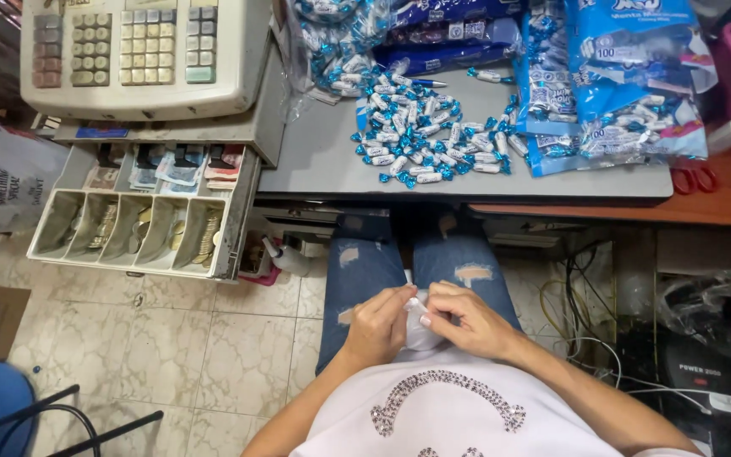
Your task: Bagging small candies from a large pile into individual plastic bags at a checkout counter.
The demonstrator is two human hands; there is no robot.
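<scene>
Both my hands are in my lap, over ripped blue jeans. My left hand (380,326) and my right hand (465,322) pinch a small white plastic bag (417,326) between their fingertips, holding it together at its top. What is inside the bag is hidden. On the grey counter (315,161) ahead of me lies a loose pile of blue-and-white wrapped candies (420,135), well out of reach of both hands.
Large blue candy bags (628,76) lie at the counter's right. A beige cash register (145,55) stands left, its drawer (141,222) open with coins and notes. Red scissors (694,178) rest on the brown desk. Cables and a black box crowd the floor at right.
</scene>
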